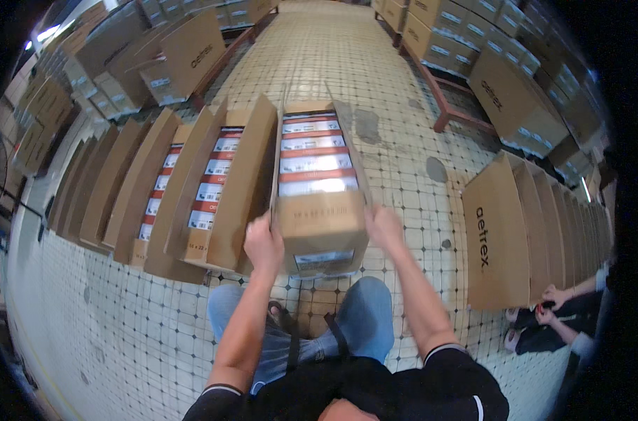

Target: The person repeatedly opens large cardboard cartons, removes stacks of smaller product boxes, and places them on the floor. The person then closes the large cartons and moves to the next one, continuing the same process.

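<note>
Both hands clasp one open cardboard carton (pixel 322 210) at the centre of the view. The left hand (pixel 263 242) wraps the near left corner, and the right hand (pixel 383 226) presses flat on the right wall. The carton's flaps stand up, and inside it lies a row of flat white-and-red packs (pixel 313 154) running away toward 12 o'clock.

At 9 o'clock, just beside it, a line of like open cartons (pixel 193 189) stands on the tiled floor (pixel 375 77), flaps up. At 3 o'clock a stack of flattened boxes (pixel 522 231) leans on edge, and another person's hands (pixel 554 302) show near its foot.

To handle this well, I judge the grip should stay low on both side walls, keeping the carton level so the packs do not slide. It should be kept parallel with its neighbour's raised flap at 9 o'clock rather than catching it.
</note>
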The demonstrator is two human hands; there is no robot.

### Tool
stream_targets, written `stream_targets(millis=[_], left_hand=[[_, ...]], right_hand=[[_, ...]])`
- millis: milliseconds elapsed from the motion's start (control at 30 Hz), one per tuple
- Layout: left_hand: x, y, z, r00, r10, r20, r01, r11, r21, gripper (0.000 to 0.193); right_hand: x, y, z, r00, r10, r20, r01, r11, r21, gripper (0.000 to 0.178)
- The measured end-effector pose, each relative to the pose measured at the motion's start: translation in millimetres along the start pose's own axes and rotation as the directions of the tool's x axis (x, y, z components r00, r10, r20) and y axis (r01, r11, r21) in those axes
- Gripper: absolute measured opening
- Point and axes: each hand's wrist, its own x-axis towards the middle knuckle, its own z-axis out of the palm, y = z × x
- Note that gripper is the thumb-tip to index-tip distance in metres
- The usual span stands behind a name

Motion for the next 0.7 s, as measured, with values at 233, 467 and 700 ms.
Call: stream_targets(millis=[233,467,700], left_hand=[[183.4,100.2,-11.8,0.968,0.023,-0.25,-0.086,0.966,-0.245,0.032],[251.8,123.4,4.8,0.973,-0.052,-0.227,-0.015,0.959,-0.283,0.034],[278.2,117.1,0.3,0.963,-0.107,-0.248,0.045,0.969,-0.241,0.035]], right_hand=[[115.9,-66.9,-140.3,0.94,-0.11,-0.324,0.08,0.991,-0.104,0.047],[180.5,-81.6,-138.2,0.922,0.269,-0.278,-0.091,0.849,0.52,0.049],[195.3,-101.6,-142.6,0.92,0.224,-0.321,-0.05,0.881,0.471,0.055]])
